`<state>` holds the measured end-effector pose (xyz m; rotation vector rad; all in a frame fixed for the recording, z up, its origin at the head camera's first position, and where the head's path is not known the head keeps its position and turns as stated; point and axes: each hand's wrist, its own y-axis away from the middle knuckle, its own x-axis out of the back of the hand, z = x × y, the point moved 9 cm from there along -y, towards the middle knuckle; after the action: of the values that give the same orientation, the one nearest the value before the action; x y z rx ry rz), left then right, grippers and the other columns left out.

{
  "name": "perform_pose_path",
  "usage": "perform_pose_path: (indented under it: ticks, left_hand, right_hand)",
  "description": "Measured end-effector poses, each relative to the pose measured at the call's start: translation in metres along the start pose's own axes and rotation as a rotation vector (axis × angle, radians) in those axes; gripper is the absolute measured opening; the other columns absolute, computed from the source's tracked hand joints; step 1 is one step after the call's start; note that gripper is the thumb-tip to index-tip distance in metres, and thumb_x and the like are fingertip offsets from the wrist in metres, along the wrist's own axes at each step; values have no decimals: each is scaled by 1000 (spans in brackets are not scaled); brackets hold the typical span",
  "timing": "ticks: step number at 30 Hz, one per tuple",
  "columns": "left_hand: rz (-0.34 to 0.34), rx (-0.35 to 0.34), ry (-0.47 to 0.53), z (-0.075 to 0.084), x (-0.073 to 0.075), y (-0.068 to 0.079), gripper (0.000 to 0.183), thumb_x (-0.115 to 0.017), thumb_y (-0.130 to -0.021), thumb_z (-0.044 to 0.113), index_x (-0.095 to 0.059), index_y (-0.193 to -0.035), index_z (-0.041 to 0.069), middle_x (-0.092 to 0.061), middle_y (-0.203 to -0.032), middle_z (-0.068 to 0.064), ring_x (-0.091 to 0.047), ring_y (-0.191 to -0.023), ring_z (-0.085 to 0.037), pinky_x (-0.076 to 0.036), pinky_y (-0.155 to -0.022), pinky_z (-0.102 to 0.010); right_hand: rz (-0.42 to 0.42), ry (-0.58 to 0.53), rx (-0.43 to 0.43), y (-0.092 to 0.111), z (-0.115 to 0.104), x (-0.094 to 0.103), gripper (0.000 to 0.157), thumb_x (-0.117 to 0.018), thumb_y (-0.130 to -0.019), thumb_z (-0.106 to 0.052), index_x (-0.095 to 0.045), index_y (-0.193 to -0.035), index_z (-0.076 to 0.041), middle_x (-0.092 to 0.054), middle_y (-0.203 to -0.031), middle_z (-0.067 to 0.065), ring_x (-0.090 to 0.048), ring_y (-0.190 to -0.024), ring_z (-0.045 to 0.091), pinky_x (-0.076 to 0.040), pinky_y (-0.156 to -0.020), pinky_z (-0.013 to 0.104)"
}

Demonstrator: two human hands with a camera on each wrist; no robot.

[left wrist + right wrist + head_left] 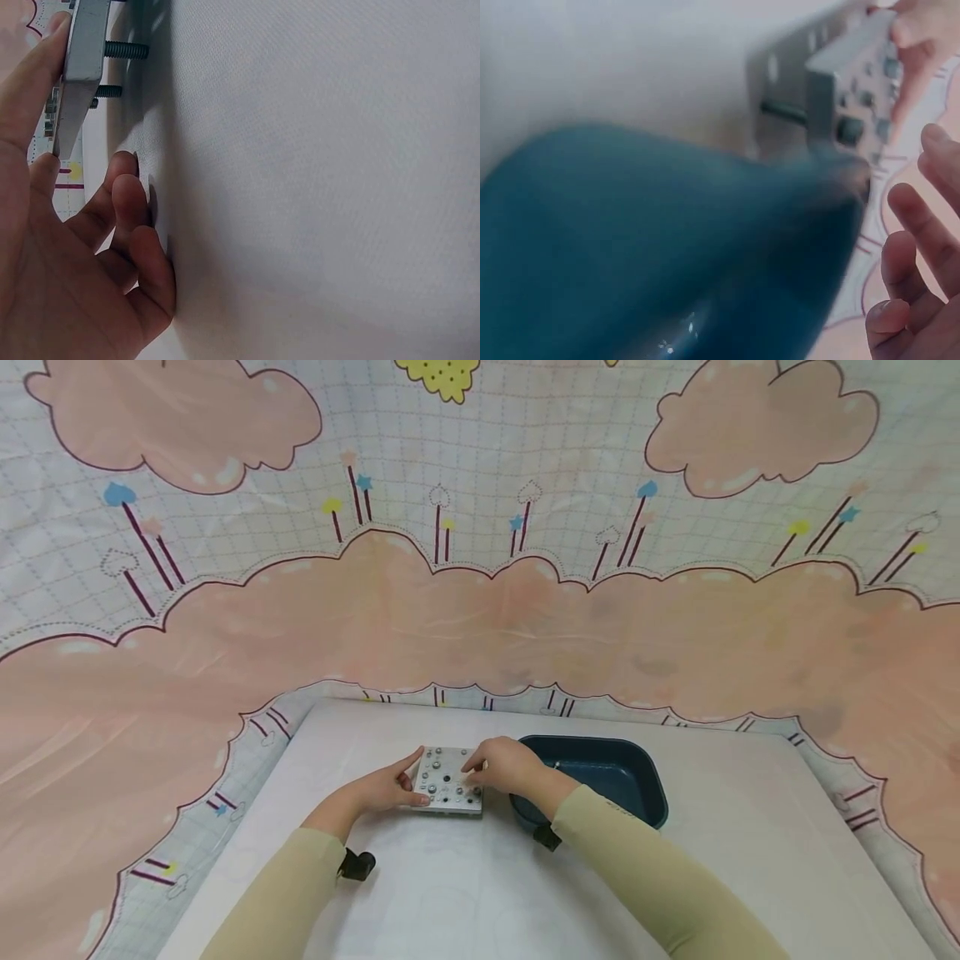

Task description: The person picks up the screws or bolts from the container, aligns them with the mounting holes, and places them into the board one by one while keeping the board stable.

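Note:
A silvery metal plate [452, 785], studded with bolts, is held raised in my left hand [385, 787], with the thumb at its front left corner and a finger at its back left. In the left wrist view, threaded bolt ends [126, 50] stick out beneath the plate [84, 45], while the other fingers [129, 199] curl loosely beside the white surface. My right hand [510, 767] hovers over the plate's right side. In the right wrist view, its fingers [922, 225] are spread and slightly bent, apart from the plate [821, 97], with nothing visible between them.
A dark blue tray [655, 777] stands on the white table [750, 827], just right of the plate and under my right forearm. Small shiny pieces [667, 346] lie in it. A patterned cloth [480, 627] hangs behind the table.

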<state>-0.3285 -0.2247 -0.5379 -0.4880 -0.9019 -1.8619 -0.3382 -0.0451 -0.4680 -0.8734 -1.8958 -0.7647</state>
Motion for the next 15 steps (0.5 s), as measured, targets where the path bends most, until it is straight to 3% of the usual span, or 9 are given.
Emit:
perform_pose_path:
  ticks: [8, 15]
  left_hand:
    - [6, 1, 3, 0, 0, -1, 107, -82, -78, 47, -17, -160, 28, -51, -100, -5, -48, -92, -21, -37, -85, -42]
    - [0, -11, -2, 1, 0, 0, 106, -82, -79, 45, -16, -160, 27, -52, -100, -5, -48, -92, -21, -37, -85, -42]
  right_hand:
    - [53, -48, -8, 17, 20, 34, 24, -73, -91, -30, -77, -114, -22, -68, -108, -6, -60, -92, 10, -50, -76, 29]
    - [79, -14, -53, 42, 64, 60, 24, -73, -91, -29, -77, -114, -23, -68, -108, -7, -62, -102, 14, -51, -87, 35]
